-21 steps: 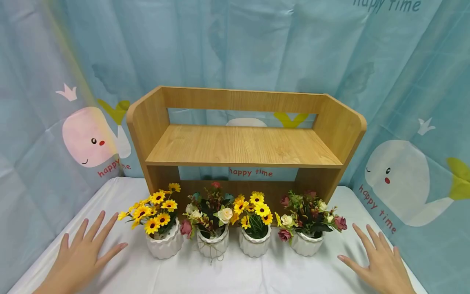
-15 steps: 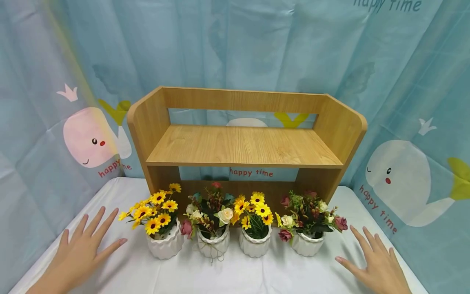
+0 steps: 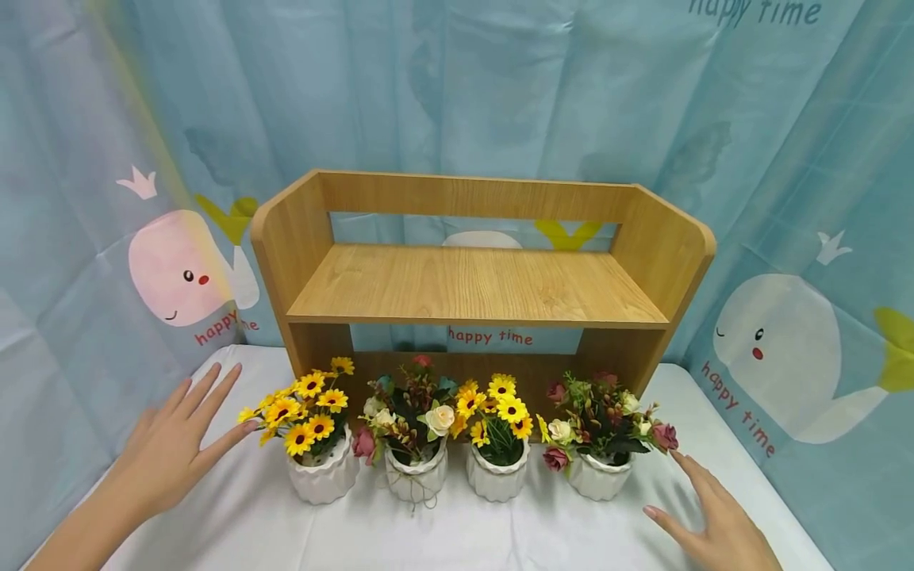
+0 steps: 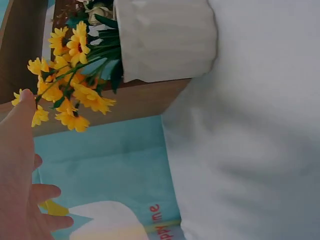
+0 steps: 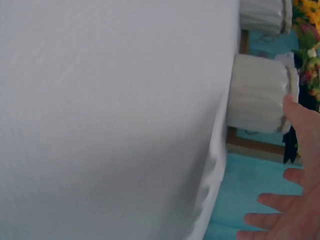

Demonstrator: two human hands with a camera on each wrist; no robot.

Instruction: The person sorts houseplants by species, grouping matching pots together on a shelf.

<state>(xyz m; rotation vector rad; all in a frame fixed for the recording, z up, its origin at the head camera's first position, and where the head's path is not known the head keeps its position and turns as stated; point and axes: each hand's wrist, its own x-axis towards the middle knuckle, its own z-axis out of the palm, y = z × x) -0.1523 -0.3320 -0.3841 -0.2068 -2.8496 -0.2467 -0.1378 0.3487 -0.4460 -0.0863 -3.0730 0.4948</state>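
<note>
Left grip [image 3: 171, 444]: fingers spread apart, nothing held; thumb tip at the edge of the yellow blooms [image 3: 283, 411], contact cannot be confirmed
Left sunflower pot [image 3: 324, 480]: upright on the bench [image 3: 471, 543], just right of the left grip, blooms leaning towards the thumb
Right grip [image 3: 721, 519]: thumb and fingers apart, nothing held; a fingertip lies beside the pink rose [image 3: 666, 437], touching or not cannot be told
Right rose pot [image 3: 600, 478]: upright on the bench, just left of the right grip
Twine-tied rose pot [image 3: 400, 485] and inner sunflower pot [image 3: 497, 480]: between the two grips, well apart from both
Shelf [image 3: 478, 285]: beyond both grips, behind the pots
Reach step: judged to be the approach to the outer pots, ahead of any grasp
Pot grasp, next: appears to call for bringing each grip to the white pot wall, then closing thumb and fingers there
Stem clearance: pass below the flowers; a snagged stem could tip its pot
</note>
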